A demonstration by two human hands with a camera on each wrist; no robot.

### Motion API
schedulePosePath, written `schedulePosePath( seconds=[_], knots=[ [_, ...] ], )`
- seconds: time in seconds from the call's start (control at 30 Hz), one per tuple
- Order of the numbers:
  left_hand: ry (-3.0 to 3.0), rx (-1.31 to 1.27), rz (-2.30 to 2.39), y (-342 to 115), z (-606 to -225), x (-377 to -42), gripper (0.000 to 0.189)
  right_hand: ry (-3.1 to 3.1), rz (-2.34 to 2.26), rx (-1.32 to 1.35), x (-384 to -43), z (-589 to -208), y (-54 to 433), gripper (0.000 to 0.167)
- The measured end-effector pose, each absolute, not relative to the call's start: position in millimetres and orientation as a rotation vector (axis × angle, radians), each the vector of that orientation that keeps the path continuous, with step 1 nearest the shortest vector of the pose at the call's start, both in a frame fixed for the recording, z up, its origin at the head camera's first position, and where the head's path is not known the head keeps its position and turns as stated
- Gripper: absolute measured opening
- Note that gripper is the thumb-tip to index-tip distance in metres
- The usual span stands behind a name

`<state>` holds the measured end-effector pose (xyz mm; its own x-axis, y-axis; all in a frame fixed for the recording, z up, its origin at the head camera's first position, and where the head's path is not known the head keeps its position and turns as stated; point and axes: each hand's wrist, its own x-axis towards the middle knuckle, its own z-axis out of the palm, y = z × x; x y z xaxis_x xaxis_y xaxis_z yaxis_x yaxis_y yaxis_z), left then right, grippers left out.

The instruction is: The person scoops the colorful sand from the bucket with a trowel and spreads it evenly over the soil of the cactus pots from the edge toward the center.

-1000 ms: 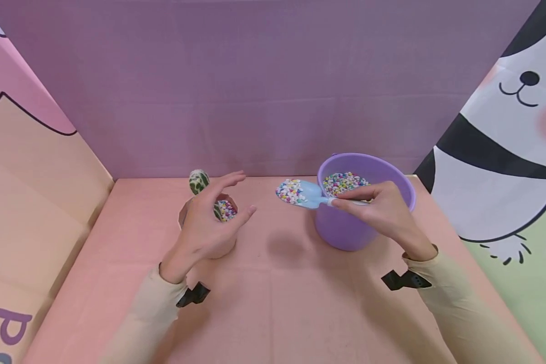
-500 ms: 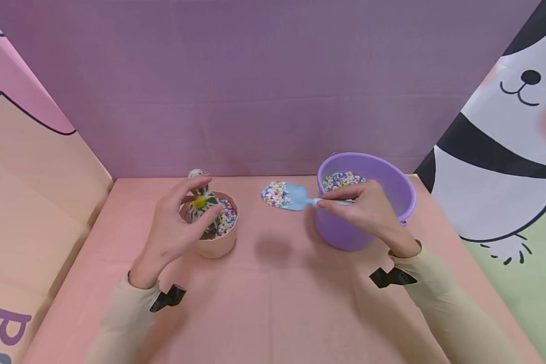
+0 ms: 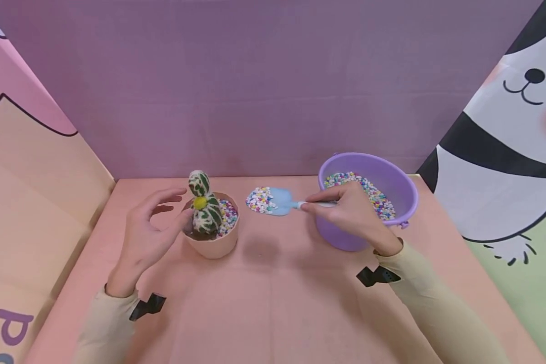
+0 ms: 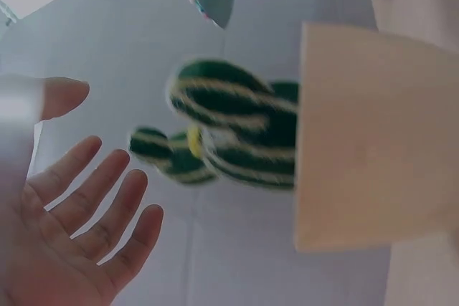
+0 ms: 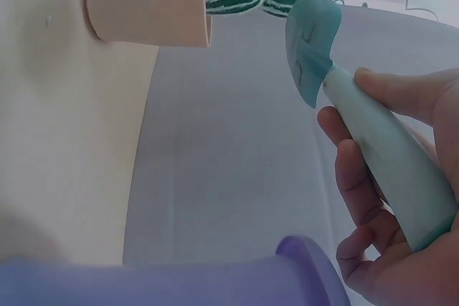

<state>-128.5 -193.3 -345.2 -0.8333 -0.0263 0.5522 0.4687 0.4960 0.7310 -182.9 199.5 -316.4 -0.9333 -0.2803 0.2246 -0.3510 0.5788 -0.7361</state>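
Over the pink counter [image 3: 273, 318], the right hand [image 3: 352, 210] pinches the handle of a blue trowel [image 3: 280, 200], its blade bearing colourful pellets [image 3: 259, 200] between bucket and pot. The left hand [image 3: 147, 227], thumb and fingers apart, hangs beside a cactus [image 3: 208, 218] in the peach pot [image 3: 216, 247]. Both the pot and the purple bucket [image 3: 341, 233] stand on the counter, which shows a faint crease and soft shadows. Behind rises a plain purple backdrop [image 3: 273, 91]; a cream-and-pink panel [image 3: 36, 172] flanks the left, a panda panel [image 3: 496, 192] the right.
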Motion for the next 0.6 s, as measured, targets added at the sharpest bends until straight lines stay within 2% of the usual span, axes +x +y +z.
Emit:
schedulePosePath(
  seconds=[0.33,0.47,0.6],
  knots=[
    [-2.403,-0.306,-1.25,-225.4,-371.7,-139.2,0.041,-2.759,1.286,0.595,-186.1,-317.4,183.1,0.013],
    [-2.537,-0.356,-1.269,-236.3,-384.9,-147.3,0.053,-2.767,1.298,0.626,-188.3,-320.2,175.7,0.014],
    [-2.627,-0.443,-1.346,-241.6,-395.6,-156.2,0.072,-2.773,1.298,0.662,-192.0,-323.7,167.9,0.015]
  ],
)
